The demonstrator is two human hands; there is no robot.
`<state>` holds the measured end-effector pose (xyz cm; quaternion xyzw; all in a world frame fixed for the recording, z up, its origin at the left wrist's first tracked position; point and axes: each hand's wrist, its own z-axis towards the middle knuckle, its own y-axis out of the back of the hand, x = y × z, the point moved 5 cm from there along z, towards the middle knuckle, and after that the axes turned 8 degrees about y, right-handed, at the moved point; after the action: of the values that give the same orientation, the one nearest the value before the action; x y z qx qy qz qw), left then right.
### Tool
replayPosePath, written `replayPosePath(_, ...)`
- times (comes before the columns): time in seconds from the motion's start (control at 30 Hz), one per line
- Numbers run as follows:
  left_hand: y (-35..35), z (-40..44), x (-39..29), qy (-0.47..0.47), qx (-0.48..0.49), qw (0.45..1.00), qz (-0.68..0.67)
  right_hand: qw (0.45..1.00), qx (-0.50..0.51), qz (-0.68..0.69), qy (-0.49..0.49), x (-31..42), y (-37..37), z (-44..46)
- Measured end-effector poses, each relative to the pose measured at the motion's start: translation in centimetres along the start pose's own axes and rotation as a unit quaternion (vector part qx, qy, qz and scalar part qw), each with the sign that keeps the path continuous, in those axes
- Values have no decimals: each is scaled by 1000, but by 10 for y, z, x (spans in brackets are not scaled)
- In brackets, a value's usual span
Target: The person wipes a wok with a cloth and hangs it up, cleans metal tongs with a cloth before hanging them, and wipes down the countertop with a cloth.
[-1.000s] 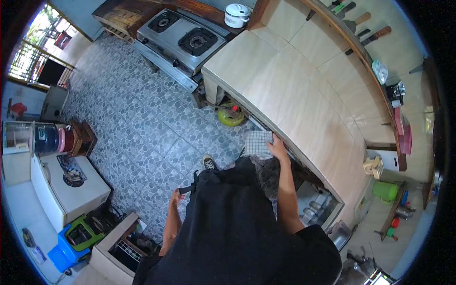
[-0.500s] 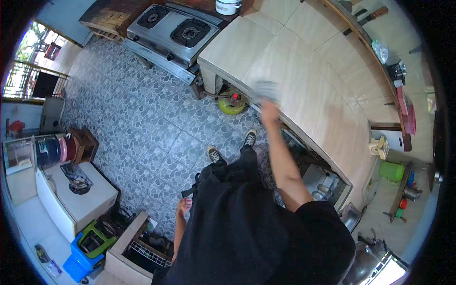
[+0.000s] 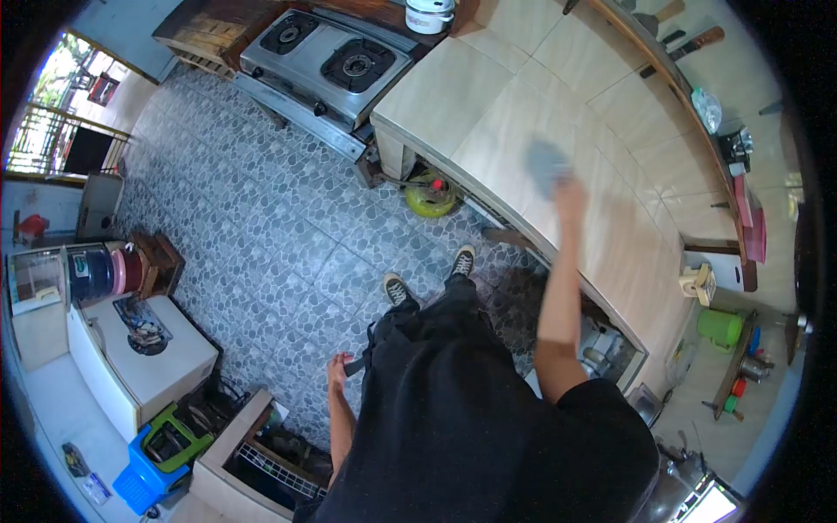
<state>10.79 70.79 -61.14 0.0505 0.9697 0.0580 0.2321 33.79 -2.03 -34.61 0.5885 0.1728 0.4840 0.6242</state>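
My right hand [image 3: 571,193] reaches out over the pale tiled countertop [image 3: 488,122]. Its fingers are closed on a grey cloth [image 3: 547,164], smeared by motion, which appears to lie against the tiles. At my left side, my left hand [image 3: 338,370] hangs low with its fingers loosely apart, holding nothing that I can see. A dark strap [image 3: 354,366] on my clothing is close beside those fingers.
A two-burner gas stove [image 3: 327,61] adjoins the counter's far end, with a white pot [image 3: 429,15] behind. Below sits a green gas cylinder [image 3: 432,199]. A wall shelf [image 3: 671,78] runs along the right. A white refrigerator [image 3: 174,353] stands left.
My right hand and the cloth have moved right, from the counter's front edge further onto its top. My left hand has shifted slightly, its fingers now nearer the strap.
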Motion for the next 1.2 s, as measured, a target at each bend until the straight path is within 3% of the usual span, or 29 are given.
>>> replayPosePath(0.07,-6,-4,-1,2,24,1000,-3,981,-168,-89,-48,-124,38,40)
replayPosePath(0.17,-1,-7,26,19,18,998,-62,916,-340,-138,-159,-136,85,50)
replayPosePath(0.2,3,-6,37,11,14,998,-58,894,-350,-174,-217,-148,62,60)
replayPosePath(0.23,12,4,56,-28,-13,999,33,907,-185,-330,-184,-174,-25,79)
replayPosePath(0.27,6,-12,44,-30,-17,999,33,874,-46,-472,-104,-199,-111,95)
replayPosePath(0.3,-6,-44,28,-7,-39,992,121,954,12,-274,-123,-145,-174,93)
replayPosePath(0.33,-9,-56,23,-14,-25,985,169,991,-17,-80,110,-60,-243,47)
replayPosePath(0.37,-12,-65,24,-24,-12,976,216,976,152,145,55,54,-275,17)
replayPosePath(0.4,-16,-75,22,-38,7,980,195,897,270,257,237,168,-272,-33)
replayPosePath(0.43,-21,-86,20,-52,26,983,174,739,419,390,355,279,-261,-93)
replayPosePath(0.47,-7,-34,97,74,52,995,42,654,571,396,300,353,-203,-143)
replayPosePath(0.5,-5,-12,130,197,42,975,-92,610,559,302,474,406,-176,-186)
replayPosePath(0.6,-13,-22,110,172,-26,977,-123,526,557,354,536,452,-129,-240)
replayPosePath(0.63,-15,-47,87,90,-40,981,-167,525,560,358,531,448,-129,-226)
replayPosePath(0.7,-23,-37,91,84,-29,985,-148,608,554,400,404,407,-159,-164)
replayPosePath(0.73,-27,-25,102,60,12,978,-198,713,494,330,374,371,-175,-114)
replayPosePath(0.77,-33,-27,104,62,11,976,-207,761,429,333,355,331,-180,-55)
replayPosePath(0.8,-41,-34,92,-4,13,989,-148,857,375,228,270,286,-170,3)
replayPosePath(0.83,-48,-42,84,-69,15,994,-87,933,216,212,194,233,-163,54)
replayPosePath(0.87,-52,-10,126,-98,57,974,-196,971,116,113,176,188,-146,103)
replayPosePath(0.9,-56,-11,123,-95,54,973,-205,990,107,28,89,148,-126,143)
replayPosePath(0.93,-59,-19,107,-35,26,989,-141,998,25,-42,49,110,-117,174)
replayPosePath(0.97,-60,-31,92,27,-1,997,-77,998,-50,-17,25,74,-111,195)
replayPosePath(1.03,-62,-49,81,44,-59,996,-58,984,-90,-32,-151,54,-111,205)
replayPosePath(1.07,-62,-49,81,10,-18,987,-160,986,-69,-5,-150,60,-135,202)
replayPosePath(1.1,-62,-55,69,-25,24,966,-257,998,-15,-8,-54,77,-180,191)
replayPosePath(1.13,-61,-66,63,-32,-10,972,-232,965,123,-150,179,106,-246,176)
replayPosePath(1.17,-58,-62,69,-30,-12,972,-232,967,209,-14,148,170,-251,126)
replayPosePath(1.2,-57,-54,81,16,-18,966,-258,912,262,51,311,242,-254,67)
